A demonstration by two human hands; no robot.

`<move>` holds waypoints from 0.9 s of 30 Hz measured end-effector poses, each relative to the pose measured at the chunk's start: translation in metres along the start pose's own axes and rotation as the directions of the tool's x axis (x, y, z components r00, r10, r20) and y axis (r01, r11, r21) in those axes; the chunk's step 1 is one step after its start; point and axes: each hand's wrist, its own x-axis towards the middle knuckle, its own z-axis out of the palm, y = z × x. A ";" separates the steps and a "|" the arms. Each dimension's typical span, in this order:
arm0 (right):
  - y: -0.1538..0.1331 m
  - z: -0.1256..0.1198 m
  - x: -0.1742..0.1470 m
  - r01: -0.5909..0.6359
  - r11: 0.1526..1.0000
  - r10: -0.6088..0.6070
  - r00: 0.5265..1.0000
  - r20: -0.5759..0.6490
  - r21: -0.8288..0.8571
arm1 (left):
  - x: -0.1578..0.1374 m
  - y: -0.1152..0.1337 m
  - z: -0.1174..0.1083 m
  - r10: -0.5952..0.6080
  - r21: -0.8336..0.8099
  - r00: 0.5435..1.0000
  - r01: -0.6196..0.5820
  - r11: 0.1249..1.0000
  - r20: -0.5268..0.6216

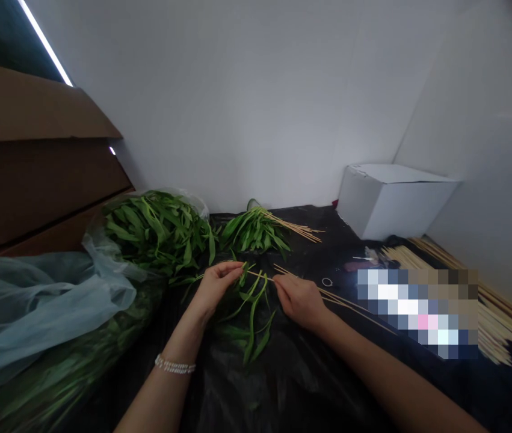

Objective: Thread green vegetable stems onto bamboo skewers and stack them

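My left hand [220,284] is closed in a pinch on a green leaf stem, close to the tip of a thin wooden skewer. The skewer [256,273] runs across to my right hand [298,296], whose fingers are wrapped round its other end. Long narrow leaves [252,325] hang from the skewer between the hands. A few loose skewers [350,305] lie under and beside my right hand. Just beyond the hands rests a bunch of leaves threaded on skewers [256,231], the bare stick ends pointing right.
A clear bag of leafy greens [156,225] and another plastic bag [52,319] lie at left, below a cardboard box [34,180]. At right are a white box [395,198], piles of skewers [494,325], a small ring [326,282] and a blurred-out patch [418,310]. Black sheeting [246,397] covers the surface.
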 end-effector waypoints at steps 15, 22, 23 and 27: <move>0.002 0.003 -0.001 -0.030 0.998 0.031 0.999 0.022 -0.048 | -0.003 0.000 0.007 0.024 -0.023 1.000 -0.023 0.999 0.018; 0.001 0.001 0.000 -0.034 0.998 0.035 0.999 0.037 -0.048 | -0.005 0.001 0.009 -0.028 -0.072 0.999 0.030 0.997 0.025; 0.001 0.001 0.000 -0.036 0.998 0.038 0.999 0.035 -0.048 | -0.004 0.001 0.009 -0.032 -0.078 0.999 0.034 0.996 0.021; 0.002 0.003 -0.001 -0.042 0.998 0.043 0.999 0.019 -0.042 | -0.002 -0.002 0.007 -0.022 -0.090 1.000 0.020 0.996 -0.012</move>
